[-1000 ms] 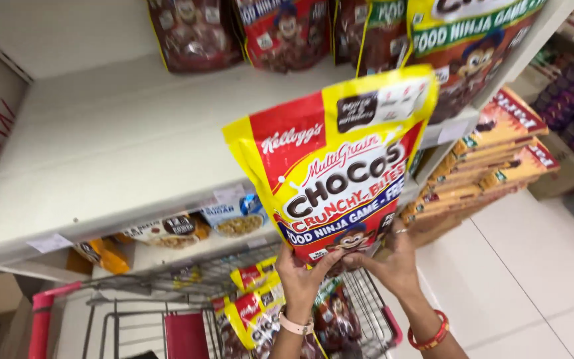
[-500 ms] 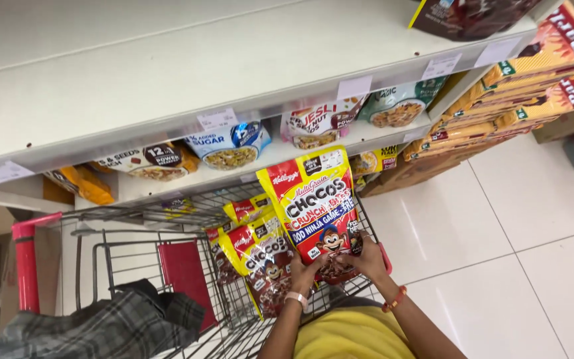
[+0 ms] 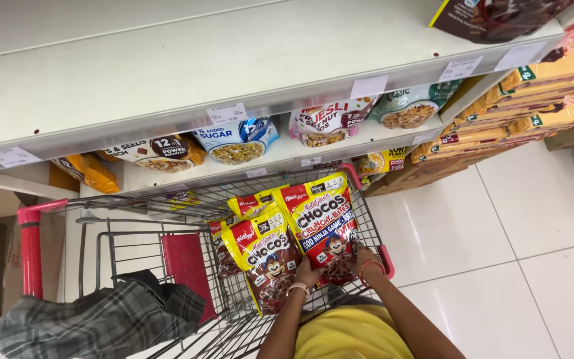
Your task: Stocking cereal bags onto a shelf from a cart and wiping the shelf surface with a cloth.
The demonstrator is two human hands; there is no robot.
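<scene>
While both hands grip its bottom edge, the yellow-and-red glossy cereal pouch with a chocolate-brown lower half stands upright inside the grey wire shopping trolley with red corner caps. The left hand, with a pale band at its wrist, pinches the pouch's lower left corner, fingers curled around it. The right hand, wearing a red bangle, clasps the lower right corner; its fingers are mostly hidden behind the pouch, so how far they wrap cannot be told. Just left of the left hand, a second yellow cereal pouch of the same kind leans in the trolley, touching the held one, and more such pouches sit behind it. Farther left of the hands, a grey checked cloth lies draped near the red trolley handle. Above the hands, beyond the trolley, a white metal store shelf carries mixed cereal packets on the tier beneath. To the right of the right hand lies white tiled floor.
</scene>
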